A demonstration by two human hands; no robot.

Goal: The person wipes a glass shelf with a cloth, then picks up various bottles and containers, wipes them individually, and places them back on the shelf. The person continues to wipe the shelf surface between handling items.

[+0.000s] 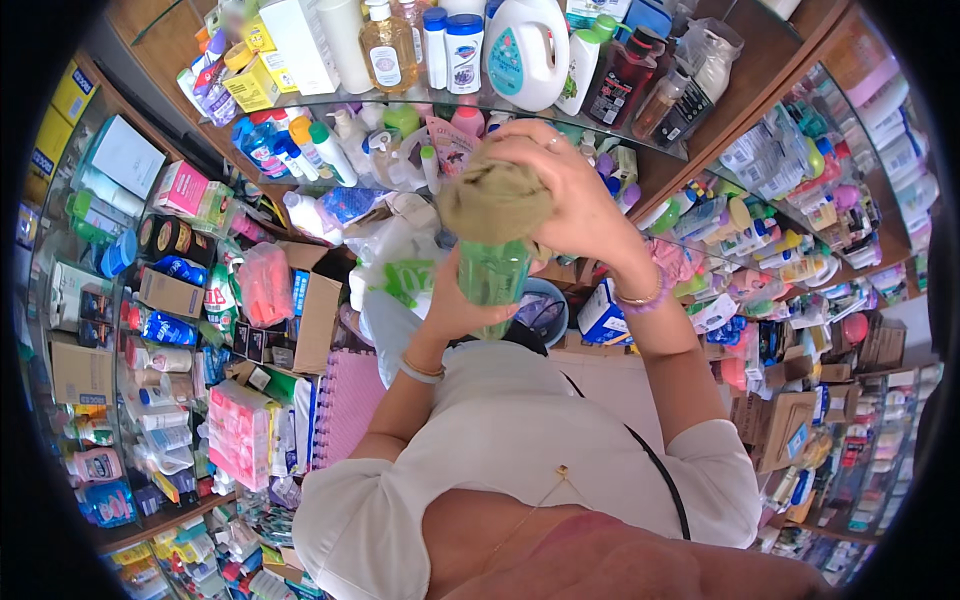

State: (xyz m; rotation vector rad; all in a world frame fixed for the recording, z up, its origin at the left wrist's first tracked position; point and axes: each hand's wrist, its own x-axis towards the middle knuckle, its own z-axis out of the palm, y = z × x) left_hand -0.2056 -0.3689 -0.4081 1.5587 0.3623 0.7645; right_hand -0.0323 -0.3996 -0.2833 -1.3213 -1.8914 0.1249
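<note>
A green see-through bottle (493, 281) is held upright in front of my chest, before the shelves. My left hand (465, 300) is wrapped round its lower part. Over the bottle's top lies a bunched olive-green cloth (495, 199), and my right hand (559, 187) grips this cloth from above and from the side. The cloth hides the bottle's top and part of my right fingers.
Ahead, a glass shelf (420, 99) holds bottles, jugs and boxes, with more bottles below. Crowded shelves stand on both sides. Beneath my hands are a white and green plastic bag (401, 259), a blue bucket (556, 311) and an open cardboard box (319, 322).
</note>
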